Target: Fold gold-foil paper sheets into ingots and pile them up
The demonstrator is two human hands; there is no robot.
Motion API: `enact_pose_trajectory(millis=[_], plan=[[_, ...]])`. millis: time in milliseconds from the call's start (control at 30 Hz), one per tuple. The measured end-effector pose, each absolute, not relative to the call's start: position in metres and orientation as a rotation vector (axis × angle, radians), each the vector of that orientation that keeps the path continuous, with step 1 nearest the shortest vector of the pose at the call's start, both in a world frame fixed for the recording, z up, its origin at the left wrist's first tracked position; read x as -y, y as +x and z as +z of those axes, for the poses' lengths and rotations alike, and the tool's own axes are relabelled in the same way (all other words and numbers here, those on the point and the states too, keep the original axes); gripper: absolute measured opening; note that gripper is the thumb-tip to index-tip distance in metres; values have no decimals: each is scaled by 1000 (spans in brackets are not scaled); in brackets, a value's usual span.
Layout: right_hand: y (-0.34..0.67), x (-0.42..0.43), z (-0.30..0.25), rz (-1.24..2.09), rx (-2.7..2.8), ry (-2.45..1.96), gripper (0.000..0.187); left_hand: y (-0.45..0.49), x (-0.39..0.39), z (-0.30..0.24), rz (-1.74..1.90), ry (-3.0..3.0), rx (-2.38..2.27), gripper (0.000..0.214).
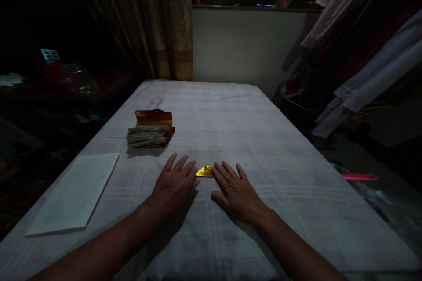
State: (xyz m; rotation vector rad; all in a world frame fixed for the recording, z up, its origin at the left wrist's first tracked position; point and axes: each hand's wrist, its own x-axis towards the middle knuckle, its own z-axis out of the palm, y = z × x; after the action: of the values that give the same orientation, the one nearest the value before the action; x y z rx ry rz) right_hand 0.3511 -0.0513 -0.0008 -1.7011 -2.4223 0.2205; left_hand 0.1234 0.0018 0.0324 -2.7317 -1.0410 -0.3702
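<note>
A small folded piece of gold foil paper (205,171) lies on the cloth-covered table (263,140). My left hand (174,184) rests flat on the cloth just left of it, fingers stretched out, fingertips at the paper's left edge. On the paper's right side my right hand (235,191) lies flat too, fingers spread and touching its right edge. Neither hand holds anything. Most of the gold piece shows between the two hands.
A stack of gold and white foil sheets (150,129) sits further back on the left. A white sheet of paper (77,193) lies at the table's left edge. Curtain (148,22) behind, hanging clothes (362,52) on the right, a pink object (359,177) beyond the right edge.
</note>
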Motion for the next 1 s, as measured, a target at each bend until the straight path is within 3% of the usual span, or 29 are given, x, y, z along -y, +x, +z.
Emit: enact_pose_trajectory(millis=[333,600,1000], plan=[[345,52,1,5,2126,-1395,44,165,-2,5,7,-2718,968,49],[314,51,21,196,2197,-1147,48,170,-1,17,40,-2818,957,57],[322,52,15,356,1959,-1083,13,163,-5,7,28,-2853,1046,42]])
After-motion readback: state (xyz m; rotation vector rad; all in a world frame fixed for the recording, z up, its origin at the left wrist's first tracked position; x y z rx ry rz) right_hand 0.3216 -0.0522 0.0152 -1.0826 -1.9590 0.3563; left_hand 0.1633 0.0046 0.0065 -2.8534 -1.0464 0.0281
